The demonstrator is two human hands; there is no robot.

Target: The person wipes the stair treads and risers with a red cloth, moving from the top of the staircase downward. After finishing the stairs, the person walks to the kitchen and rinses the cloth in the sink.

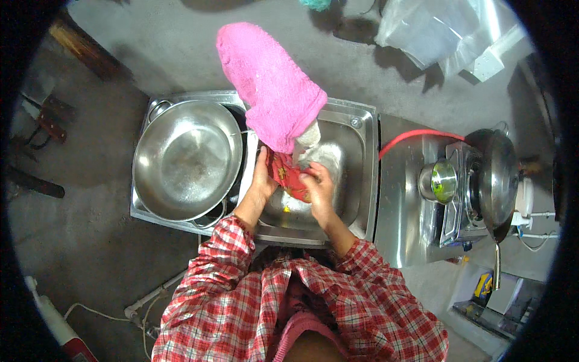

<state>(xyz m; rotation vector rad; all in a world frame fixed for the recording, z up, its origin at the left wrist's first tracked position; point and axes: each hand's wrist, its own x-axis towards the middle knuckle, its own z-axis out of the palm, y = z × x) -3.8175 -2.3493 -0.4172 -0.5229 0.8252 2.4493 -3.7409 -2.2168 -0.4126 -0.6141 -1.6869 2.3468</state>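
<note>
A red cloth (289, 177) with a yellow pattern is bunched between my two hands, over the stainless steel sink (350, 199). My left hand (262, 181) holds its left edge, thumb pointing up and away from me. At its right edge, the bent fingers and thumb of my right hand (320, 190) pinch the fabric. Just beyond the hands hangs a fluffy pink towel (276, 86), its lower end meeting the top of the red cloth. A pale cloth (309, 135) shows under the towel's right edge. One small yellow scrap (287, 209) lies in the basin below.
Left of the basin sits a wide steel pan (189, 158). On the right, a steel counter (398, 226) carries a small metal pot (438, 182), a gas stove (461, 194) and a wok (495, 181). A red hose (420, 133) curves along its back.
</note>
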